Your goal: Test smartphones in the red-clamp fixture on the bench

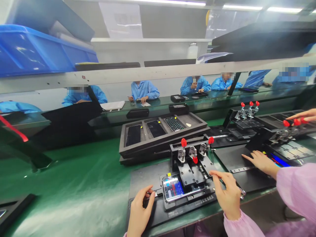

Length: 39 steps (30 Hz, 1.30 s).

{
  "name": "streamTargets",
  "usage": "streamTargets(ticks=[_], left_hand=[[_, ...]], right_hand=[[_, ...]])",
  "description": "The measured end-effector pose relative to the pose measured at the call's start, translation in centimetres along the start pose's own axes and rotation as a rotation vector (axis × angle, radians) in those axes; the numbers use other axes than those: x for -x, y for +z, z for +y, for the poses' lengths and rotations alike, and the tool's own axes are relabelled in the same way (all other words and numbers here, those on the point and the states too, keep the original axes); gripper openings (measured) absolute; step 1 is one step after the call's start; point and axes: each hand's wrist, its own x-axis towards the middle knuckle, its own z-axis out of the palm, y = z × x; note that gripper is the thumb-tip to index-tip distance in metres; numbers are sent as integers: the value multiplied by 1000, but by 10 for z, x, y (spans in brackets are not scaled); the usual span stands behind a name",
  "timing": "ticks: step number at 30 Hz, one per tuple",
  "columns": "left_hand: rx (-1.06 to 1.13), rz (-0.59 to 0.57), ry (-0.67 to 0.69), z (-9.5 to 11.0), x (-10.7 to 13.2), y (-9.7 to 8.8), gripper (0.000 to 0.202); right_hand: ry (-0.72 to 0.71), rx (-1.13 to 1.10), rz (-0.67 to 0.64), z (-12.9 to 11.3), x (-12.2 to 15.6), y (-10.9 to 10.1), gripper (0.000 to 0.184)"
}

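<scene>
A smartphone with a lit blue and red screen [172, 188] lies in the cradle of a black test fixture [179, 214]. Metal clamp plates [187, 173] cover its right part, below toggle clamps with red knobs [183, 142]. At the fixture's left side, my left hand [141, 210] curls its thumb and fingers around the end of a small metal slide [158, 191]. My right hand [227, 192] is at the right edge of the clamp plates, thumb and forefinger drawn together; what lies between them is too small to make out. A yellow tag [169, 174] sticks up behind the phone.
Behind the fixture, stacked foam trays [158, 146] hold several dark phones. To the right, a co-worker's hand [263, 163] rests by a second fixture [291, 148] with a lit phone. A dark tray [17, 209] lies at left on the green bench [74, 184]. Blue-coated people sit opposite.
</scene>
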Motion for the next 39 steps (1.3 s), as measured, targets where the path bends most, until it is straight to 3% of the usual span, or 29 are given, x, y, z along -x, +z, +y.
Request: streamTargets(ticks=[6,14,22,25,32,36,39], left_hand=[[1,-11,-5,1,0,-1,29],[-21,-13,21,3,0,-1,26],[-84,-68,150,7,0,1,25],[-149,-83,172,7,-2,3,23],[-208,-123,207,0,-8,5,22],[-221,-109,256,-3,-11,8,22],[-238,-147,281,6,-15,15,22]], right_hand=[[-129,117,-7,-10,-21,11,16],[-162,226,-123,-12,-43,30,34],[-258,255,-309,-14,-42,42,38],[-263,213,-350,-17,-42,36,37],[-200,-2,-175,-38,-72,-4,40],[-179,-128,-106,-49,-97,-8,36],[-141,-143,-9,-44,-110,-5,32]])
